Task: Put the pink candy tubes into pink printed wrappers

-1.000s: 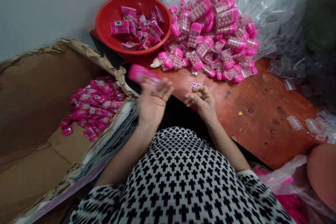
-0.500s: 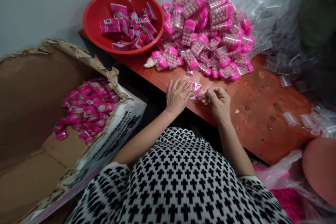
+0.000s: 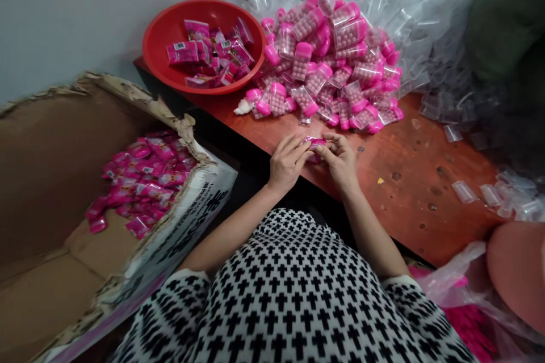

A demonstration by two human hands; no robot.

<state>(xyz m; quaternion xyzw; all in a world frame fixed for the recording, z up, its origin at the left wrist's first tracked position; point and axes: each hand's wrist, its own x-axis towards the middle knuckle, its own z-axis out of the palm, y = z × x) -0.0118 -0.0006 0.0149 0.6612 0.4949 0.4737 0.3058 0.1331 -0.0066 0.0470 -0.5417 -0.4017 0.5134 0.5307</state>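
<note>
Near the front edge of the red-brown table, my left hand and my right hand hold a small pink printed wrapper between them. The fingers of both hands are closed on its two ends. Part of the wrapper is hidden by the fingertips, and I cannot tell whether anything is inside it. Just beyond the hands lies a large heap of clear bottles with pink caps, filled with small pink balls.
A red bowl of pink printed packets stands at the back left. Below it, a torn cardboard box holds many pink wrapped pieces. Clear plastic tubes lie at the right, near a round pinkish surface and a plastic bag.
My right hand has moved in to the wrapper and closed on it. The wrapper, flat on the table before, is now folded or raised between both hands. The view has shifted slightly.
</note>
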